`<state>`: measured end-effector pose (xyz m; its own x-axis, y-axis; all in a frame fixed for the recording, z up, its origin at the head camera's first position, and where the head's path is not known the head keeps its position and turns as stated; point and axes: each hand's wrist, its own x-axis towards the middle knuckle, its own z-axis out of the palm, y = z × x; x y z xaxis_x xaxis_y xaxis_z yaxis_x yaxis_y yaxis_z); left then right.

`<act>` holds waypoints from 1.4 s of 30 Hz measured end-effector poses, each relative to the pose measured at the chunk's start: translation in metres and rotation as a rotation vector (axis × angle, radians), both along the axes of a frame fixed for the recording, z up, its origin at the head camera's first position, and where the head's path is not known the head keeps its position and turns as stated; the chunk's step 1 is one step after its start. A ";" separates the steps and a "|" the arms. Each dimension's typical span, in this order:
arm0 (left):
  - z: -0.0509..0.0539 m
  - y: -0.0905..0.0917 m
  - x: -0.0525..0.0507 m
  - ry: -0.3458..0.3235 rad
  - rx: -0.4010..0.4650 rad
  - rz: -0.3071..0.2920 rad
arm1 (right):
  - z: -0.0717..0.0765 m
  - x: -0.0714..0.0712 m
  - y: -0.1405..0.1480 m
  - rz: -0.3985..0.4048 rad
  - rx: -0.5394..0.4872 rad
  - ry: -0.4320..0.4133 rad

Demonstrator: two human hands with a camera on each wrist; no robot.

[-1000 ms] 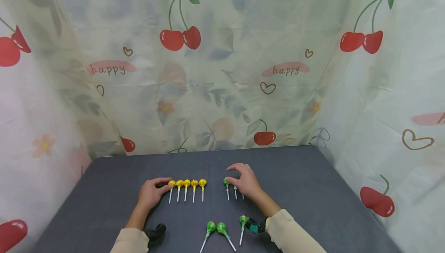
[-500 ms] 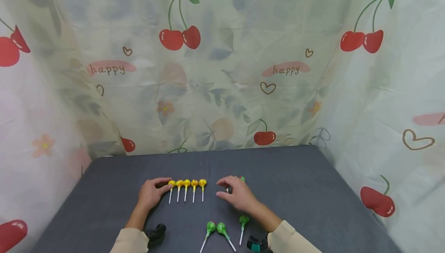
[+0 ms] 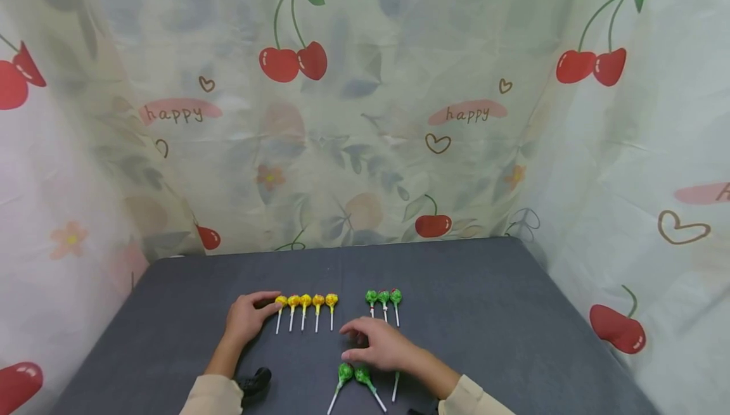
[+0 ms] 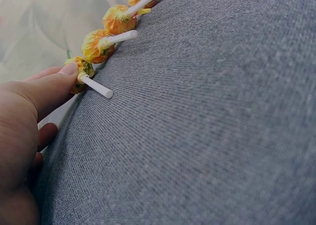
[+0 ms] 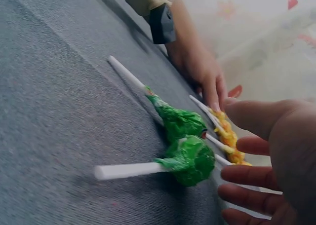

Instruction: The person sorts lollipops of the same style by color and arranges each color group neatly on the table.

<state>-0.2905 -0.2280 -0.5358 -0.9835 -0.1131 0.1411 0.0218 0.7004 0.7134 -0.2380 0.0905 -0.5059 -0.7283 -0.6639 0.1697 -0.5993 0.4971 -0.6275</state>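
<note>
Several yellow-wrapped lollipops (image 3: 305, 301) lie in a row on the dark cloth, sticks toward me. My left hand (image 3: 246, 321) pinches the wrapped head of the leftmost yellow lollipop (image 4: 85, 67) between thumb and forefinger. Three green lollipops (image 3: 384, 296) form another row to the right. Nearer to me, two green lollipops (image 3: 345, 372) lie with their sticks spread apart; a third green lollipop's stick (image 3: 395, 386) shows, its head hidden by my right hand (image 3: 381, 345). That hand hovers just beyond the near pair, fingers loosely bent and thumb apart, holding nothing. In the right wrist view, two green heads (image 5: 190, 161) are close to its fingers.
Dark grey cloth (image 3: 456, 288) covers the table. Curtains printed with cherries (image 3: 365, 117) hang behind it and on both sides. A black band (image 3: 255, 382) is on the left wrist.
My right hand has left the row of three green lollipops and come back toward the nearer ones, uncovering that row. My left hand stays on the end yellow lollipop.
</note>
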 end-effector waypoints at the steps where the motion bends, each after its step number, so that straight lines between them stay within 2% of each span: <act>1: 0.000 0.000 0.000 -0.001 0.000 0.001 | -0.001 0.001 -0.001 0.006 0.009 -0.004; 11: -0.001 -0.001 -0.001 -0.011 -0.002 0.006 | -0.003 0.005 -0.006 0.062 0.110 0.045; 18: 0.000 0.000 0.000 -0.015 0.000 0.013 | -0.004 0.009 -0.010 0.071 0.151 0.033; 28: 0.000 0.000 0.000 -0.010 0.000 0.009 | -0.002 0.013 -0.012 0.109 0.139 0.064; 35: 0.000 0.000 0.001 -0.003 0.005 0.007 | -0.001 0.013 -0.013 0.098 0.127 0.058; 42: -0.001 0.000 0.000 -0.006 -0.001 0.013 | 0.001 0.012 -0.012 0.073 0.038 0.034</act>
<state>-0.2910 -0.2278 -0.5367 -0.9828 -0.1258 0.1349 0.0081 0.7015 0.7126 -0.2265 0.0787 -0.5050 -0.6717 -0.7216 0.1677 -0.6558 0.4738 -0.5877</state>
